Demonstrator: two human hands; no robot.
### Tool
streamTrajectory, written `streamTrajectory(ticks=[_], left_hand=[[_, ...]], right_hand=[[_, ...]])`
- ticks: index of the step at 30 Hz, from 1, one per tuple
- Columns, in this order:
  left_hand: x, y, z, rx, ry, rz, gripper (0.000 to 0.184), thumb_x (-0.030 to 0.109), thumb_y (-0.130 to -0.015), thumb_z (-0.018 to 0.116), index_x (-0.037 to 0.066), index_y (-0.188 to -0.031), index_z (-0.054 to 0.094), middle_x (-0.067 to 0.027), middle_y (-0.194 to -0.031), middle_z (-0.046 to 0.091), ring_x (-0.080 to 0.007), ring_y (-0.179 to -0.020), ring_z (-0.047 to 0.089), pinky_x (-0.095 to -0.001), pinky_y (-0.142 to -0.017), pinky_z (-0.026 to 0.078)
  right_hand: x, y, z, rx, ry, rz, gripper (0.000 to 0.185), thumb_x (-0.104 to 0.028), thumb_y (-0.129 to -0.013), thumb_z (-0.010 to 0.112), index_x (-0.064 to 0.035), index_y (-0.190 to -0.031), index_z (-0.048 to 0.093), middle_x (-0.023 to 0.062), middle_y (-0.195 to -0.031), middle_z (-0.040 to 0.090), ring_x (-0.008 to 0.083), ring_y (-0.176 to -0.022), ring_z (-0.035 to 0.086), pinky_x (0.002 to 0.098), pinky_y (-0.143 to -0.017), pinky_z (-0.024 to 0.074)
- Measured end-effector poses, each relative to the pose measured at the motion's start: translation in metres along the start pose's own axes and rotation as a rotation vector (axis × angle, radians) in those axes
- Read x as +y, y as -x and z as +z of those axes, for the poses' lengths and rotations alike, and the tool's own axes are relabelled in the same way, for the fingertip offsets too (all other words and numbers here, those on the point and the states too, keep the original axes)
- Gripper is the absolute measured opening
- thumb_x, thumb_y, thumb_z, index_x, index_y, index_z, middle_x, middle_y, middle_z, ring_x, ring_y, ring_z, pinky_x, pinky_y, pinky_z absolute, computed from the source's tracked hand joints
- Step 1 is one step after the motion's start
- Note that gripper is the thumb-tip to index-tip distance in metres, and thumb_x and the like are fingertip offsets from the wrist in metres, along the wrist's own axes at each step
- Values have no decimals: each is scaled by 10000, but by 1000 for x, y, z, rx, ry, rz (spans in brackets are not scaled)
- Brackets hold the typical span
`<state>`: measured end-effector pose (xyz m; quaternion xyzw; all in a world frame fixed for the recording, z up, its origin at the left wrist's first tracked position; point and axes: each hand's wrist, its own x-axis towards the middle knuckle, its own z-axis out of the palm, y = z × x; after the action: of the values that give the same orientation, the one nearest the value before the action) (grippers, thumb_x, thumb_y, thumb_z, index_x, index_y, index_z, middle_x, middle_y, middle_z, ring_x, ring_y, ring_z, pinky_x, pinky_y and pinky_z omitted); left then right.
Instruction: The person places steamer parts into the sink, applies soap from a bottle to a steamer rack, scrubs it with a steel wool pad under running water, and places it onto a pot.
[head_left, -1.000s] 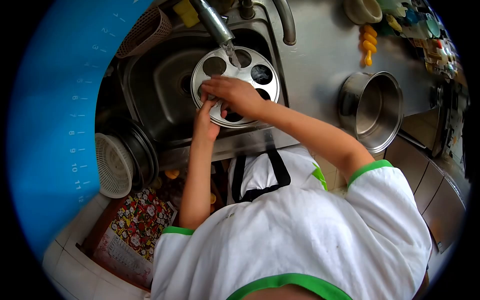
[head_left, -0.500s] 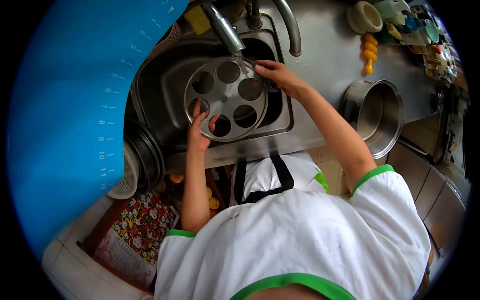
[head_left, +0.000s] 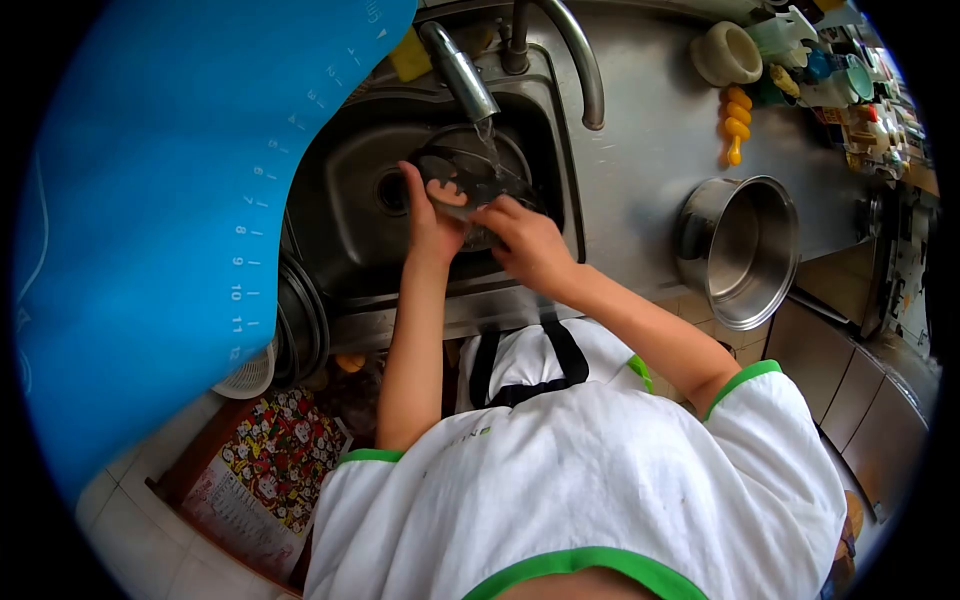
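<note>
A round metal disc with large holes [head_left: 480, 186] is tilted over the sink [head_left: 345, 220], under water running from the faucet [head_left: 465, 75]. My left hand [head_left: 436, 215] grips its left edge, with the thumb up and fingertips showing through a hole. On the near right side of the disc, my right hand [head_left: 525, 240] has its fingers curled against the metal; whether it also holds a cloth or other small thing is hidden.
A steel pot [head_left: 750, 250] stands on the counter at the right, with a stone mortar [head_left: 726, 54] and a yellow twisted object [head_left: 737, 125] behind it. Dark pans [head_left: 300, 325] lean left of the sink. A blue sheet [head_left: 170, 200] covers the left side.
The disc has gone from facing up flat to steeply tilted. My right hand has come from the disc's far right edge to its near side, and my left hand has shifted right and up.
</note>
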<state>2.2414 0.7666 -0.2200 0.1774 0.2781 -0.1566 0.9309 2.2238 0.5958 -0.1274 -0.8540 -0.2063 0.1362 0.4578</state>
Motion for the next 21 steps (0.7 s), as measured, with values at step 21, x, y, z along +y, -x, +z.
streamTrajectory(ticks=[21], left_hand=[[-40, 37, -52, -5, 156, 17, 409, 170, -940, 414, 151, -1348, 406, -99, -1241, 528, -233, -1121, 500, -616, -1034, 308]], right_hand=[[44, -28, 38, 15, 279, -327, 364, -53, -756, 632, -46, -1116, 581, 151, -1276, 507, 335, -1154, 491, 415, -971, 399]])
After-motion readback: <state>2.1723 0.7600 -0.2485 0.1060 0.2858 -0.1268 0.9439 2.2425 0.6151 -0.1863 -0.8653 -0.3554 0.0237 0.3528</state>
